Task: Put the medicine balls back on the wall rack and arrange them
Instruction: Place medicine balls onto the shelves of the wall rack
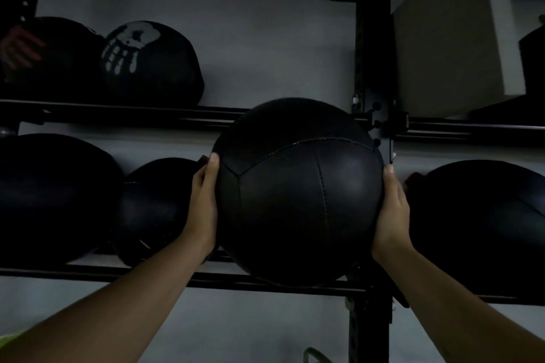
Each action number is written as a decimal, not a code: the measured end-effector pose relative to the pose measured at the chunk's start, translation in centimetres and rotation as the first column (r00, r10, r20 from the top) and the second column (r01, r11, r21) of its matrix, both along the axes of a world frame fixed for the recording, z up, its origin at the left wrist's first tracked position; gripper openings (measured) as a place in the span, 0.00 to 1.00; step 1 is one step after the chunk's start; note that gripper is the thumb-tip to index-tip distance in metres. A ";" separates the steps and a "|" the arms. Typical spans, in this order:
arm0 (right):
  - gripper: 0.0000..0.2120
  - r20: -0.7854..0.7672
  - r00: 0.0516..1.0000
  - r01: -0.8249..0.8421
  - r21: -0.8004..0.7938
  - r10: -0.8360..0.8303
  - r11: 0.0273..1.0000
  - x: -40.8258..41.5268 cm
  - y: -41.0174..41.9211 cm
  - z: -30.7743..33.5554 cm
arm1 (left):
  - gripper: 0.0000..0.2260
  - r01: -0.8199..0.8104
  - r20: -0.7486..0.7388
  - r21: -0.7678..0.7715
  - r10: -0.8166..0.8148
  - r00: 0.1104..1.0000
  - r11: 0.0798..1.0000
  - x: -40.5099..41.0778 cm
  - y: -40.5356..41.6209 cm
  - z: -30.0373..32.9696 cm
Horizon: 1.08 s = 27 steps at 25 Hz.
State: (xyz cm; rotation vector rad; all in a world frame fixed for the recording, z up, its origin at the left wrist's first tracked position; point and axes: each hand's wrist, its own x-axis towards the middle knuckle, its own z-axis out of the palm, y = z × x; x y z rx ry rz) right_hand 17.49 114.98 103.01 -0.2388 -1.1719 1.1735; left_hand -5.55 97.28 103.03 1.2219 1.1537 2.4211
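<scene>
My left hand [205, 200] and right hand [393, 209] press flat, fingers spread, against opposite sides of a black stitched medicine ball [298, 191], held before the rack's lower rail [118, 272]. It looks heavy and smooth; gripping at its widest part seems safest.

The held ball [298, 191] hides the rack upright [372, 68] behind it and the fingers of both hands – only thumbs show. Far left, a second person's hand [20, 46] is blurred and cut by the edge. The right ball [483, 215] runs out of view – its markings too dark to read.
</scene>
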 end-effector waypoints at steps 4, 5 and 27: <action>0.27 0.089 0.993 0.072 0.008 -0.073 0.997 -2.6 3.6 -2.2 | 0.46 0.045 0.014 -0.117 -0.044 0.999 0.992 -2.6 3.3 -1.5; 0.25 0.100 0.990 0.096 0.022 -0.098 0.995 -3.2 4.6 -2.6 | 0.47 0.031 -0.010 -0.156 -0.033 0.999 0.987 -2.8 4.1 -1.5; 0.31 0.595 0.711 0.146 0.397 -0.375 0.906 -3.0 6.2 -1.4 | 0.34 -0.451 -0.387 -0.308 0.322 0.864 0.838 -1.1 7.7 -0.7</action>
